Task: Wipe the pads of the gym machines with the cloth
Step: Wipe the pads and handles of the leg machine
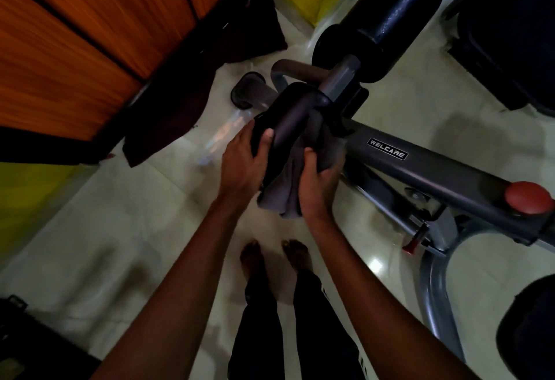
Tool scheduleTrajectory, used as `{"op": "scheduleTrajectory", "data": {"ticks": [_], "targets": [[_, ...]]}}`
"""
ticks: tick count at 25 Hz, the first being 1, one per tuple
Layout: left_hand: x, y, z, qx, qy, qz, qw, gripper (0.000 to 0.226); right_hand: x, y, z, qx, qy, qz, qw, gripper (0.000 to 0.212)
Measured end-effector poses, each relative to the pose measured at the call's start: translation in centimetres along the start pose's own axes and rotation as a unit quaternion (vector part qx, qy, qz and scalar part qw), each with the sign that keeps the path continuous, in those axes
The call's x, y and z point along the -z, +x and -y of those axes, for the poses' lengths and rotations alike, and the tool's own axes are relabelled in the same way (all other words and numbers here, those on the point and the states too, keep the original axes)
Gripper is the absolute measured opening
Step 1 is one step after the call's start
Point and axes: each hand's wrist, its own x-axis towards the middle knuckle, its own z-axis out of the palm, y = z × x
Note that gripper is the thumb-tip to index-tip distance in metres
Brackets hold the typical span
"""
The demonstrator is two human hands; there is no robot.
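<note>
Gripping the black cylindrical foam pad [289, 123] steady, your left hand [243, 160] lets your right hand [318, 181], clutching the grey cloth [277, 199], wipe.

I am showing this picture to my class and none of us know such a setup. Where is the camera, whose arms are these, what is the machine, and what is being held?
There is one picture. It comes from a camera worn on a person's head, looking down at their own arms, legs and bare feet on a pale tiled floor. In front of them stands a grey gym machine labelled WELCARE, with a red knob and black padded rollers. The left hand grips the near roller pad. The right hand grips a grey cloth against that pad, and the cloth's loose end hangs below. A bigger black pad sits farther off, with no hand on it.
</note>
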Motion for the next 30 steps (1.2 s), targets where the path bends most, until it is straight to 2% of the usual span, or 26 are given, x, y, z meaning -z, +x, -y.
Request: {"op": "scheduleTrajectory", "data": {"ticks": [2,4,6,8,11,13,15,16,18,19,20,22,23,25,27,29,30], "targets": [[1.2,1.5,0.4,0.071,-0.08,0.066,0.992,0.046,0.3,-0.8,-0.4,0.034,-0.027,0.039,0.998,0.071],[1.4,2.3,1.1,0.094,-0.11,0.088,0.986,0.046,0.7,0.7,-0.6,0.019,-0.019,0.028,0.999,0.068],[1.4,1.8,1.0,0.009,-0.028,0.01,1.0,0.046,0.8,2.9,-0.4,-0.077,0.025,-0.021,0.997,0.063],[0.6,0.8,0.8,-0.076,0.037,-0.069,0.994,0.039,1.2,4.1,-0.6,-0.18,0.077,-0.026,0.98,0.055],[-0.4,-0.7,-0.3,-0.062,0.001,-0.069,0.996,0.05,1.2,4.1,-1.8,-0.234,0.124,0.002,0.964,0.059],[-1.1,-1.0,-0.8,-0.061,0.041,-0.041,0.996,0.063,1.0,3.7,-2.9,-0.232,0.128,0.006,0.964,0.061],[-0.7,0.1,-0.6,-0.036,0.076,-0.007,0.996,0.062,1.1,2.3,-2.1,-0.231,0.117,0.017,0.966,0.059],[-0.2,1.2,-0.2,0.007,0.058,0.028,0.998,0.057,1.3,1.1,-1.3,-0.227,0.119,0.032,0.966,0.053],[0.9,3.4,0.9,0.099,-0.006,0.085,0.991,0.055,1.5,-0.7,-0.8,-0.226,0.1,0.04,0.968,0.027],[1.4,4.1,1.5,0.098,0.001,0.071,0.993,0.054,1.5,-1.1,-0.9,-0.218,0.076,0.034,0.972,0.017],[1.7,4.4,1.9,0.055,0.026,0.026,0.998,0.051,1.6,-1.2,-1.0,-0.202,0.063,0.028,0.977,0.013],[1.5,3.8,1.8,-0.066,0.075,-0.049,0.994,0.041,1.4,-0.2,-0.9,-0.174,0.06,0.009,0.983,0.016],[1.0,2.8,1.1,-0.088,0.074,-0.051,0.992,0.042,1.3,0.7,-0.8,-0.168,0.057,0.0,0.984,0.016],[0.0,0.8,-0.3,-0.068,0.068,-0.024,0.995,0.059,1.1,2.8,-0.3,-0.186,0.094,-0.027,0.978,0.013],[-1.0,0.1,-0.7,-0.058,0.124,0.004,0.991,0.077,1.0,4.3,-0.1,-0.211,0.137,-0.036,0.967,0.017],[-0.6,1.0,-0.6,-0.04,0.131,0.034,0.99,0.081,0.8,4.0,0.1,-0.212,0.134,-0.039,0.967,0.023],[-0.1,1.7,-0.5,-0.015,0.102,0.06,0.993,0.078,0.7,3.5,0.0,-0.207,0.117,-0.037,0.971,0.034]]}}
